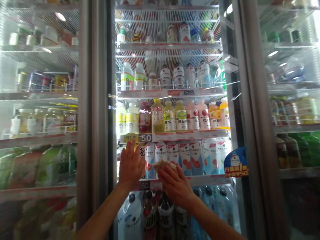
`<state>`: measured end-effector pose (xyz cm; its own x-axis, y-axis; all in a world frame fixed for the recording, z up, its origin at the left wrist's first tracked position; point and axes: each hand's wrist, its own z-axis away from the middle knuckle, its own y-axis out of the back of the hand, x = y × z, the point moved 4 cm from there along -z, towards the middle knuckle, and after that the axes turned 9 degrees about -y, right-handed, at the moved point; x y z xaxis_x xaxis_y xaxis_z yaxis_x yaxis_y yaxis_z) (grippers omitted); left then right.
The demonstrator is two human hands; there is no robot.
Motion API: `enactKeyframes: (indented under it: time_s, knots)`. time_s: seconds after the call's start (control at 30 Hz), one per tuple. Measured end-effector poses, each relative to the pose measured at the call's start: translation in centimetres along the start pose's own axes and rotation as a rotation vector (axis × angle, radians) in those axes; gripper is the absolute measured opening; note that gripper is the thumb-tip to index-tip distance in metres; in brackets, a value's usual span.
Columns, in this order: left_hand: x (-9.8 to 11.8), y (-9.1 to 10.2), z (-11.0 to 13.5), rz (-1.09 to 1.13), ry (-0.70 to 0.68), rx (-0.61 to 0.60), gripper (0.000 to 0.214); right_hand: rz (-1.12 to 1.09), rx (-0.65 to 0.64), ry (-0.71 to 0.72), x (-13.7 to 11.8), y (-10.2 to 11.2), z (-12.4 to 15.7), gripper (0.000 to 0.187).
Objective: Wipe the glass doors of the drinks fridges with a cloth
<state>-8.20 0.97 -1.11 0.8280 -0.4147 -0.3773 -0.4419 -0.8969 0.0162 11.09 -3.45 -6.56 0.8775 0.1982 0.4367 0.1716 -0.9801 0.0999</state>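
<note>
The glass door [172, 95] of a lit drinks fridge stands in front of me. My left hand [131, 164] is raised with its palm toward the glass and its fingers stretched upward, holding nothing. To the right, my right hand [175, 183] lies over a crumpled pale cloth [163, 164], which it appears to press to the glass. Part of the cloth is hidden under the fingers. Behind the hands, white cartons with red fruit pictures [192, 156] fill a shelf, and dark-capped bottles [133, 213] stand below.
Metal door frames [96, 110] border the glass on the left and on the right [260, 116]. A blue promotional sticker [236, 163] is at the door's right side. Juice bottles [181, 115] line a higher shelf. Further fridge sections with drinks [50, 163] flank this one.
</note>
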Motion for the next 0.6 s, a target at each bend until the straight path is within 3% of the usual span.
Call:
enactKeyframes:
  time_s: [0.03, 0.13, 0.17, 0.23, 0.33, 0.4, 0.53, 0.6]
  knots:
    - [-0.6, 0.4, 0.5, -0.010, -0.001, -0.024, 0.061, 0.006, 0.015, -0.047, 0.7, 0.1, -1.0, 0.045]
    - [-2.4, 1.5, 2.7, -0.053, -0.011, -0.083, 0.060, 0.086, 0.154, -0.402, 4.7, 0.8, -4.1, 0.050]
    - [-2.7, 1.8, 3.5, -0.063, -0.022, -0.103, 0.060, 0.102, 0.170, -0.452, 5.1, 0.7, -4.7, 0.052]
    - [-2.8, 2.4, 5.0, -0.077, -0.040, -0.150, 0.059, 0.077, 0.115, -0.343, 3.3, -0.1, -4.7, 0.051]
    - [-2.2, 3.3, 6.9, -0.082, -0.053, -0.201, 0.059, -0.032, -0.052, 0.059, -2.7, -1.7, -2.6, 0.046]
    - [-1.9, 4.3, 7.9, -0.069, -0.077, -0.204, 0.059, -0.089, -0.086, 0.166, -5.1, -2.3, -2.5, 0.045]
    - [-2.5, 6.8, 9.1, -0.036, -0.029, -0.137, 0.061, -0.116, 0.000, -0.129, -5.1, -3.4, -8.2, 0.046]
    - [-3.0, 7.9, 9.6, -0.025, 0.024, -0.109, 0.060, -0.142, -0.010, -0.179, -6.6, -4.4, -9.7, 0.048]
